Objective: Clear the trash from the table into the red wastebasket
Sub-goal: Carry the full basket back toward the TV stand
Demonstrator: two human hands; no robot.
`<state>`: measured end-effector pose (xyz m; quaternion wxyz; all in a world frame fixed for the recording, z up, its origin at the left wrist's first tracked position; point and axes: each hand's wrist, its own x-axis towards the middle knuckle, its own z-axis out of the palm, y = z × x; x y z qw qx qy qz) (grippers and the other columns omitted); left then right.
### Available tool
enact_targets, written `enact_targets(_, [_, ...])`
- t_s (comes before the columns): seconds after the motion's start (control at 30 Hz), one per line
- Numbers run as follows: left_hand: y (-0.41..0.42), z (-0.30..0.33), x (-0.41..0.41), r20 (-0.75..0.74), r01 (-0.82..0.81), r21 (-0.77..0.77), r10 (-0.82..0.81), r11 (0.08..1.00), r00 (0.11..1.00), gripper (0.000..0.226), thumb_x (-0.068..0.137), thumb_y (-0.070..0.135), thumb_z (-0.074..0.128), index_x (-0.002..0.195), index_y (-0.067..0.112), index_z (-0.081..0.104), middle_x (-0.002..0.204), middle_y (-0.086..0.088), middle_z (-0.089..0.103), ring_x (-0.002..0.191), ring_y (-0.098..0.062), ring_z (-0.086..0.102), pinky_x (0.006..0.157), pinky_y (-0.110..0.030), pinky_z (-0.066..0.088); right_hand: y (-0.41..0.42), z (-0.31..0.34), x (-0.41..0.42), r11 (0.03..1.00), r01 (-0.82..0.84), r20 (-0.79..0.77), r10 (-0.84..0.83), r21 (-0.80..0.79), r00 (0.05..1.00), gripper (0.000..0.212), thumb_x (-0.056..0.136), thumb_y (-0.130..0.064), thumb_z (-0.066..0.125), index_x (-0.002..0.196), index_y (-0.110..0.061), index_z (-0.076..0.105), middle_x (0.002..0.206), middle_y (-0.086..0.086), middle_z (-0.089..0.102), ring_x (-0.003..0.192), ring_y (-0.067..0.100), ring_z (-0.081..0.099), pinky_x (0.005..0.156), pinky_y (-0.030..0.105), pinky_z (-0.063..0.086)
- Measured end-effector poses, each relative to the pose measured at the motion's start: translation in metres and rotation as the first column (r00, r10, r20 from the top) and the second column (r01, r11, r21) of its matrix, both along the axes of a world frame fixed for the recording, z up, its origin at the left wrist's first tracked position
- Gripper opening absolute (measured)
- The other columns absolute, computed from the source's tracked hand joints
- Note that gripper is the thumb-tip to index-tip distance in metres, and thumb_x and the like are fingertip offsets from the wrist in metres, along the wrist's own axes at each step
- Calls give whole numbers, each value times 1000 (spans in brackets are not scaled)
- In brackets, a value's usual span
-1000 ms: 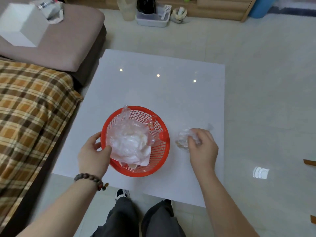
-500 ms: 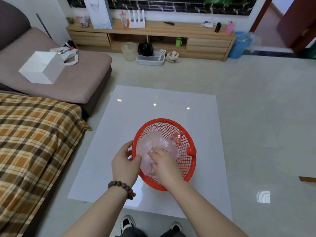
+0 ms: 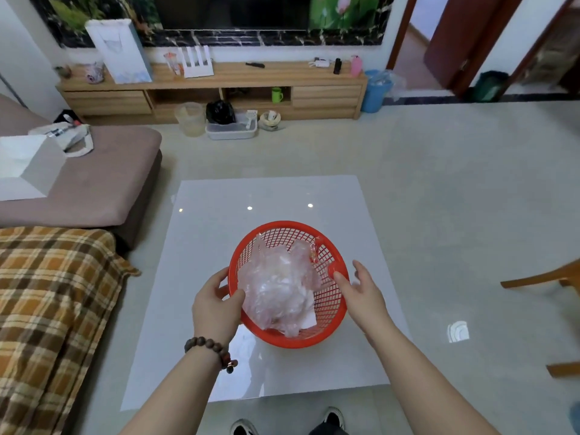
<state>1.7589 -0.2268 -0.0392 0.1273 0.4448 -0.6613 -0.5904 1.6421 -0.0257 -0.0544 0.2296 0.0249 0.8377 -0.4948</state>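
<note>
One red wastebasket [image 3: 287, 335] is seen on the white table [image 3: 219, 246], toward its near edge. One heap of crumpled clear plastic trash [image 3: 277, 290] is counted inside it. Two hands are counted: the left hand [image 3: 216, 306] and the right hand [image 3: 364, 296].

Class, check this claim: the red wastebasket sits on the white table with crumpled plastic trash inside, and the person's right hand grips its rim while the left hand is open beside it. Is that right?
Not quite: the hands are swapped. In the head view, the left hand grips the rim of the red wastebasket, while the right hand is open beside it. The crumpled plastic trash is inside, on the white table.
</note>
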Motion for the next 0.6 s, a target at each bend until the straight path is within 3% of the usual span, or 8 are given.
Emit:
enact_targets(0.07, [2,-4,-2,-21,60,37,-59,998,998,42,85,6,67,112,38,60,110,-4,70,101,-30,68,63,-46,62,10,-6,6,980,118,149,-94,-161,984,50,89,-45,56,134,-28,43,137,3,53,118,20,58,98,42,49])
enact_targets(0.17, [14,-13,-8,-46,150,85,-147,985,988,44,85,9,68,125,27,62,113,-8,70,102,-32,67,62,-47,62,32,-7,17,939,234,181,-192,-251,964,28,90,-40,57,116,-31,57,110,-5,70,91,11,70,79,34,58])
enact_targets(0.33, [56,-19,-21,-78,289,146,-280,946,957,46,85,6,67,126,25,63,106,-9,72,93,-30,71,62,-45,62,86,-6,33,885,394,159,-364,-248,918,37,87,-39,62,121,-27,56,111,0,70,94,15,70,85,41,57])
enact_targets(0.47, [111,-14,-36,-109,388,141,-375,911,920,39,86,7,67,118,30,64,105,-7,73,95,-31,70,67,-49,61,145,0,37,853,451,102,-440,-261,892,12,86,-38,62,99,-38,62,103,-3,73,93,16,71,85,43,57])
enact_targets(0.6, [179,-9,-61,-122,447,101,-435,889,892,37,87,9,67,112,37,62,105,-5,73,96,-30,69,63,-44,62,215,-1,22,818,488,105,-481,-305,870,8,86,-37,62,93,-40,65,99,-4,75,90,15,71,83,42,57])
